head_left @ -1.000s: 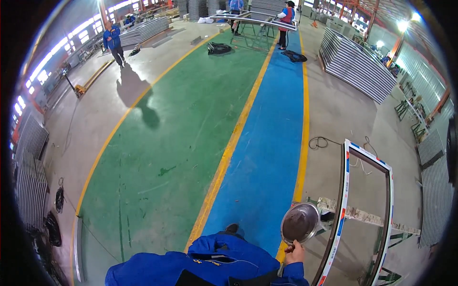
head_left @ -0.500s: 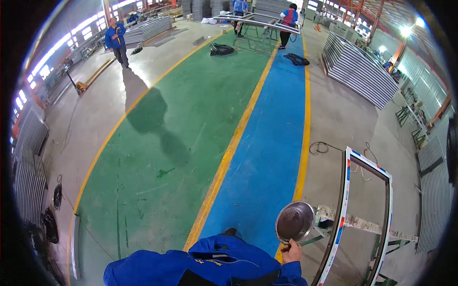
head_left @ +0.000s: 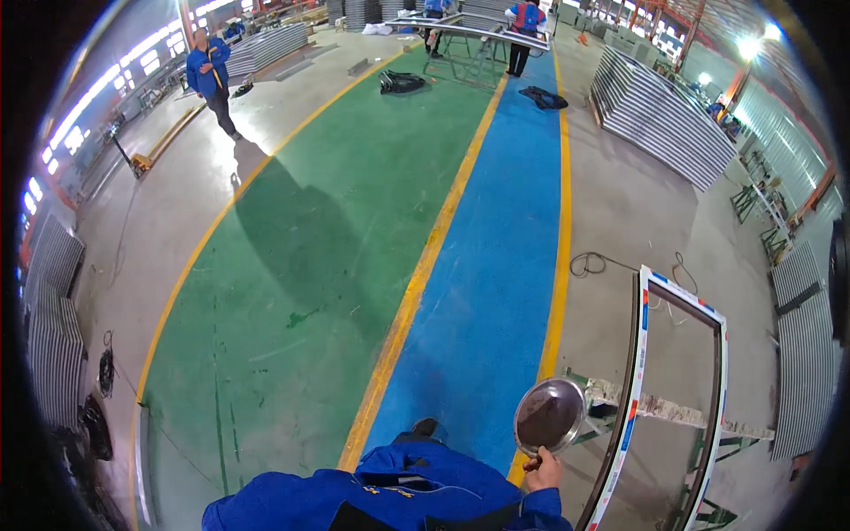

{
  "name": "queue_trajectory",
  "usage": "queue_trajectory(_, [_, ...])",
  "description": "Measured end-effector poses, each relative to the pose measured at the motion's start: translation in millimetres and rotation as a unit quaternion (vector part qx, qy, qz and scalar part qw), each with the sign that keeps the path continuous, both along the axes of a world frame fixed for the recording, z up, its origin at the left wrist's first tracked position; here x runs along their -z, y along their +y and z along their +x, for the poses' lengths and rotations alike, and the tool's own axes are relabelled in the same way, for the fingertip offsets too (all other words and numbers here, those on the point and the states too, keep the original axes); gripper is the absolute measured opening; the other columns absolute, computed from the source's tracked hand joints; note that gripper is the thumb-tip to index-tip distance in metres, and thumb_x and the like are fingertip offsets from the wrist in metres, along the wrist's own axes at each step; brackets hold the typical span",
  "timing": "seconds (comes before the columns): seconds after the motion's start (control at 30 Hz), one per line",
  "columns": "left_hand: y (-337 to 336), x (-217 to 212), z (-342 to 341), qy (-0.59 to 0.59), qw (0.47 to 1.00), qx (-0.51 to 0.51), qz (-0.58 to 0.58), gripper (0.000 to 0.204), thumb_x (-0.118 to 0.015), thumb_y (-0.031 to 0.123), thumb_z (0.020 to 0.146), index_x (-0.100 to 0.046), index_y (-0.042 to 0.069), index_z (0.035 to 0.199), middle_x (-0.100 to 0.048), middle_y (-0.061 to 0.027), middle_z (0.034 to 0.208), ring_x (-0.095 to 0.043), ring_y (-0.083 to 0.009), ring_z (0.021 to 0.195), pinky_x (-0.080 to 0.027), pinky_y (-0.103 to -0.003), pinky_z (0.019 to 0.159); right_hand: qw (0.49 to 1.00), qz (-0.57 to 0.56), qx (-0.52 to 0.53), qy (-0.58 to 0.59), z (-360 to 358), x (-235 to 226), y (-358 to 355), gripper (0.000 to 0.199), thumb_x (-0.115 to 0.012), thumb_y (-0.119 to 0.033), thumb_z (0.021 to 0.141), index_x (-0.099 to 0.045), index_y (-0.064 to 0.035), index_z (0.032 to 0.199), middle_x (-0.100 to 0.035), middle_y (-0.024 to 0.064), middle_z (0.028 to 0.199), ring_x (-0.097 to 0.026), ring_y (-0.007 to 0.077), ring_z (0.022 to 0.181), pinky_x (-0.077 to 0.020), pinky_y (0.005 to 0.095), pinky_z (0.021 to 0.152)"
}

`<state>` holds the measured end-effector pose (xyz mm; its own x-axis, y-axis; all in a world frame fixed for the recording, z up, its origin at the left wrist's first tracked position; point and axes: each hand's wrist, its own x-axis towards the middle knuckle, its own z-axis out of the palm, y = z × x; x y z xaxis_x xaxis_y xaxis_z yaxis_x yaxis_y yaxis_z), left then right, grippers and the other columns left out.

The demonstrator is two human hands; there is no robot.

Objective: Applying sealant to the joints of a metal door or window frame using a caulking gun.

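Observation:
My right hand (head_left: 542, 469) grips the near rim of a round metal bowl (head_left: 551, 414), its fingers closed on the edge. Something dark covers the inside of the bowl; I cannot make out what it is. The bowl is held out in front of me, close to the left side of a rectangular window frame (head_left: 630, 389) with white, red and blue tape along it. That frame rests on a paint-spattered trestle (head_left: 670, 411). My left hand is out of sight; only the blue jacket (head_left: 372, 487) shows on that side.
Green and blue walkways (head_left: 478, 257) with yellow borders run ahead. A black cable (head_left: 591, 263) lies by the frame. A person in blue (head_left: 211, 80) is at the far left. Two people stand at a far work table (head_left: 469, 31). Stacked grey panels (head_left: 660, 115) stand at right.
The person at far left has stepped nearer, their shadow shifting over the green floor. My view has moved slightly; my right hand still holds the bowl by its rim.

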<state>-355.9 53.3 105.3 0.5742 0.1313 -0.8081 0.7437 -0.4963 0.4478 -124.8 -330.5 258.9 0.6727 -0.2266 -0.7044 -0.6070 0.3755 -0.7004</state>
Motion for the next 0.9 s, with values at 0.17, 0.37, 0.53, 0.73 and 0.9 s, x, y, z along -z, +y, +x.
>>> queue_trajectory(0.17, [17.2, 4.0, -11.5, 0.001, 0.999, 0.053, 0.010, 0.020, -0.051, 0.022, 0.086, -0.061, 0.008, 0.094, -0.063, -0.0183, 0.092, -0.060, -0.0383, 0.086, -0.047, -0.046, 0.073, 0.996, 0.028, -0.052, -0.063, 4.6, -16.0, 4.1, 0.014, -0.055, -0.016, 0.088, -0.058, -0.0045, 0.082, -0.055, 0.0034, 0.071, -0.051, 0.0138, 0.056, -0.0415, 0.0283, 0.047])
queue_trajectory(0.37, [50.4, 1.1, 12.1, -0.153, 0.949, 0.271, 0.048, 0.020, -0.051, 0.022, 0.086, -0.061, 0.007, 0.094, -0.063, -0.0184, 0.091, -0.060, -0.0384, 0.086, -0.047, -0.046, 0.072, 0.997, -0.053, -0.022, -0.045, -1.2, -47.9, 9.1, 0.019, -0.060, -0.020, 0.084, -0.055, -0.0018, 0.078, -0.054, 0.0052, 0.063, -0.052, 0.0145, 0.050, -0.0414, 0.0293, 0.047])
queue_trajectory(0.53, [37.6, -45.2, 174.8, -0.212, 0.966, 0.146, -0.013, 0.029, -0.054, 0.029, 0.090, -0.064, 0.002, 0.091, -0.064, -0.0139, 0.080, -0.062, -0.0234, 0.074, -0.050, -0.036, 0.070, 0.995, -0.066, 0.001, -0.080, -8.8, -68.4, 10.7, 0.021, -0.063, -0.017, 0.080, -0.057, 0.0029, 0.082, -0.055, 0.0077, 0.058, -0.052, 0.0167, 0.043, -0.0417, 0.0302, 0.042])
queue_trajectory(0.73, [-91.4, -138.3, 272.7, -0.192, 0.906, 0.162, -0.340, 0.038, -0.052, 0.035, 0.092, -0.065, 0.000, 0.095, -0.065, -0.0086, 0.082, -0.061, -0.0150, 0.073, -0.048, -0.028, 0.067, 0.988, -0.113, -0.006, -0.102, -32.4, -86.0, 2.0, 0.018, -0.060, -0.018, 0.082, -0.058, -0.0007, 0.084, -0.053, 0.0037, 0.060, -0.053, 0.0134, 0.047, -0.0417, 0.0272, 0.045])
queue_trajectory(0.9, [-170.4, -203.8, 255.3, -0.156, 0.913, 0.066, -0.372, 0.036, -0.054, 0.034, 0.091, -0.054, 0.005, 0.112, -0.065, -0.0093, 0.082, -0.062, -0.0153, 0.066, -0.046, -0.027, 0.055, 0.983, -0.154, 0.027, -0.095, -46.7, -86.0, -5.2, 0.019, -0.059, -0.016, 0.078, -0.059, 0.0025, 0.075, -0.056, 0.0064, 0.058, -0.053, 0.0144, 0.044, -0.0411, 0.0285, 0.041])
